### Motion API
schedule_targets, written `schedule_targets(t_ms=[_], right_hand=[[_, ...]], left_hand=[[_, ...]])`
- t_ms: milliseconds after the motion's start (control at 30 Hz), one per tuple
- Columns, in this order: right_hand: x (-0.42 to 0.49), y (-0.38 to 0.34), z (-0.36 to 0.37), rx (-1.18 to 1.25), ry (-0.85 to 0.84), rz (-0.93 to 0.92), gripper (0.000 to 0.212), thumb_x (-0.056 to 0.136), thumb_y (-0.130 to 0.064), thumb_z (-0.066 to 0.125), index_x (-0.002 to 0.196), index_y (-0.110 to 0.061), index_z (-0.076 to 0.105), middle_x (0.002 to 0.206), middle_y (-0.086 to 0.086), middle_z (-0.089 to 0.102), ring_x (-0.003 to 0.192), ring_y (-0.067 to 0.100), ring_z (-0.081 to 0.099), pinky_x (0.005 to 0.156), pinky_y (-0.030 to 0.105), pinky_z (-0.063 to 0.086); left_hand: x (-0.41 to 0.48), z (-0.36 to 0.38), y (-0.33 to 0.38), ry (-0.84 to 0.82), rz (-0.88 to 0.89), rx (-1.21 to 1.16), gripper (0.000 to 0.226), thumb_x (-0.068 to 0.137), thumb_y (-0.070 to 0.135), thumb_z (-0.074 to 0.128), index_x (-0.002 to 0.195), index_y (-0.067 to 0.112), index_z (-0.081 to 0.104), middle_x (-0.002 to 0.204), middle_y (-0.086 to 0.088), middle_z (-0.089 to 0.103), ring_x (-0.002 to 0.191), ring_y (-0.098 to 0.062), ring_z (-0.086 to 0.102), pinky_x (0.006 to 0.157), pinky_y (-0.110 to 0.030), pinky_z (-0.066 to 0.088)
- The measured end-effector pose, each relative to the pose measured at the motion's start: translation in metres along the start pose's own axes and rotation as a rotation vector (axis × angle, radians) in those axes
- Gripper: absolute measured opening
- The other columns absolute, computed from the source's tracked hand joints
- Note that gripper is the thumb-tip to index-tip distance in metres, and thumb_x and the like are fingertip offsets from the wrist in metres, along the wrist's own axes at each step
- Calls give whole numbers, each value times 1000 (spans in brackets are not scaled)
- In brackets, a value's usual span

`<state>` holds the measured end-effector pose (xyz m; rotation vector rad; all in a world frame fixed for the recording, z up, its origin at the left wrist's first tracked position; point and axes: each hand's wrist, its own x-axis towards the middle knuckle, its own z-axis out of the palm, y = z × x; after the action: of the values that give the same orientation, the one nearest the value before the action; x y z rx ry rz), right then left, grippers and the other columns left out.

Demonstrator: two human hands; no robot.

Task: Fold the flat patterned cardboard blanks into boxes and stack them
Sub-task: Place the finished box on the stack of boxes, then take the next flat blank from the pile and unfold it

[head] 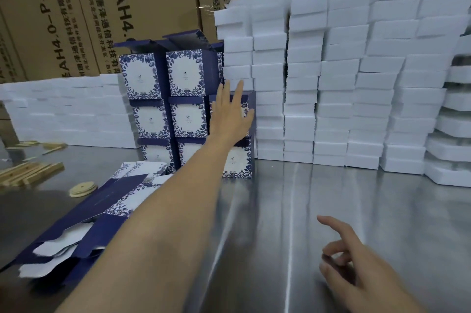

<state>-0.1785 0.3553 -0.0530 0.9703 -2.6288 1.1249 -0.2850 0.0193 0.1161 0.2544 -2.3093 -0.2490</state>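
Now we're stacking: left hand (230,111), fingers straight, presses a folded box (250,99) into the stack (187,73) at twelve o'clock. Right hand (356,264) hangs loosely curled, empty. Next we'd likely fetch blanks (102,210) at eight o'clock.

- One head-worn view, looking forward and down across the table (331,210).
- The boxes (188,118) stand near ahead; far edges blur, perhaps lens distortion.

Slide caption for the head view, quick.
Left hand lies flat against a folded patterned box in the stack; right hand hovers above the steel table.
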Motion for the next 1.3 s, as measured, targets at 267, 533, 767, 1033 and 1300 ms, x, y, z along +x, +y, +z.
schedule_targets(t_ms=[267,533,767,1033,1300], right_hand=[[-10,-8,-2,29,-3,31,71,91,-30,72,123,-80,34,108,-30,62,106,-6,54,88,25,48],[-20,-13,-4,8,-15,14,56,95,-32,70,122,-72,43,106,-25,65,108,-8,54,88,26,45],[-23,-15,-6,-26,-44,18,48,97,-30,69,125,-64,48,111,-22,64,109,-3,58,93,27,44],[-17,-13,-10,40,-50,72,14,98,-30,73,100,-44,72,103,-16,74,98,-3,66,85,13,45],[-4,-32,-66,902,292,245,56,90,-67,53,112,-23,80,105,0,82,89,14,78,81,40,55]], left_hand=[[-66,-101,-46,-180,74,348,46,98,58,52,141,43,47,139,5,62,111,-27,66,79,-41,48],[-167,-121,-115,-911,-520,445,133,66,97,60,169,35,2,175,-4,22,158,-34,28,124,-47,30],[-163,-152,-71,-922,-368,498,77,72,73,54,120,14,68,105,-6,75,97,-26,71,86,-34,56],[-64,-302,28,-493,-225,21,23,98,33,67,100,14,80,97,-14,80,85,-34,75,73,-46,60],[-150,-165,48,-212,-350,-1173,20,108,12,55,107,11,74,93,1,82,78,-11,77,64,-25,61]])
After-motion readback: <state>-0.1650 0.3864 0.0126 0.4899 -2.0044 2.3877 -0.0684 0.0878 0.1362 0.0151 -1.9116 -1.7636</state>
